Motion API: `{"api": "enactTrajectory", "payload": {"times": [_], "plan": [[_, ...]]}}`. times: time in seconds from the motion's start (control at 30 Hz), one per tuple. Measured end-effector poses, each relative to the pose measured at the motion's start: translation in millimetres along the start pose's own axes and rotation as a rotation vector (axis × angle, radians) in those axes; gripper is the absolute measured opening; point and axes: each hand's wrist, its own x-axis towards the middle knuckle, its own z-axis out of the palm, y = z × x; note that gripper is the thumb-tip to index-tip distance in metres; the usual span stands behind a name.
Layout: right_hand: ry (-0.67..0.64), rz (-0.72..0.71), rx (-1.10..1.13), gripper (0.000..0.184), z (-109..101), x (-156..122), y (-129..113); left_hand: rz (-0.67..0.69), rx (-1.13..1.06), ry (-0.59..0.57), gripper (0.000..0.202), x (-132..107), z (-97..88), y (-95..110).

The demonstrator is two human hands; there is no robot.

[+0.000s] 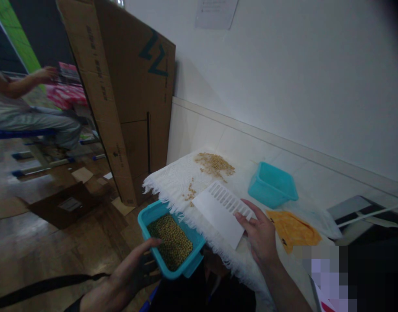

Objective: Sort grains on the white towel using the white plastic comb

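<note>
Beans (177, 242) fill the lower part of a blue tub (194, 249), which hangs in the air just off the fringed near-left edge of the white cloth (173, 177); whether tub and fringe touch, I cannot tell. They look yellowish, darker and greener towards the tub's left side. The left hand (134, 264) grips the tub's wall, thumb hooked over the rim above the beans and fingers against the outside. Over the cloth's near edge, the right hand (260, 229) pinches a white card (218, 216) by its right end, thumb on top and the other fingers mostly hidden; a row of slots runs along the card's far side. Loose beans (218, 164) lie in a pile towards the far side of the cloth, with a thin scatter trailing down to its left part, near the card. A second tub (272, 190), also blue, stands towards the right of the cloth, and an orange bag (296, 229) lies flat nearer its right end. Left of the cloth rises a large cardboard box (130, 104); farther left of the cloth, well apart, another person (30, 99) sits with an arm held out.
</note>
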Motion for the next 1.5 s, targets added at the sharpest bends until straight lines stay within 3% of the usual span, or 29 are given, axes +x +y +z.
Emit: {"api": "enactTrajectory", "payload": {"times": [0.1,0.17,0.3,0.47,0.7,0.87,1.13,1.5], "plan": [[-0.017,0.001,-0.008,0.079,1,1,1,0.089,0.026,-0.045,0.043,-7,-2.9,1],[-0.029,0.008,-0.016,0.079,2,2,2,0.165,0.041,-0.08,0.057,-9,-3.0,2],[-0.057,0.038,-0.001,0.082,5,-1,5,0.029,-0.016,0.046,0.04,2,-1.2,4],[-0.101,0.069,0.017,0.082,9,-10,6,0.021,0.012,0.048,0.042,11,-0.5,5],[0.036,-0.033,0.018,0.082,8,6,4,0.03,-0.017,0.051,0.038,-1,5.2,9],[-0.005,-0.062,-0.056,0.08,10,13,9,0.031,-0.034,0.059,0.042,2,2.9,6],[-0.017,-0.125,-0.052,0.078,36,15,2,0.027,-0.03,0.034,0.042,14,-7.8,0],[-0.045,-0.141,-0.121,0.077,41,18,4,0.021,-0.055,0.096,0.035,2,4.8,10]]}}
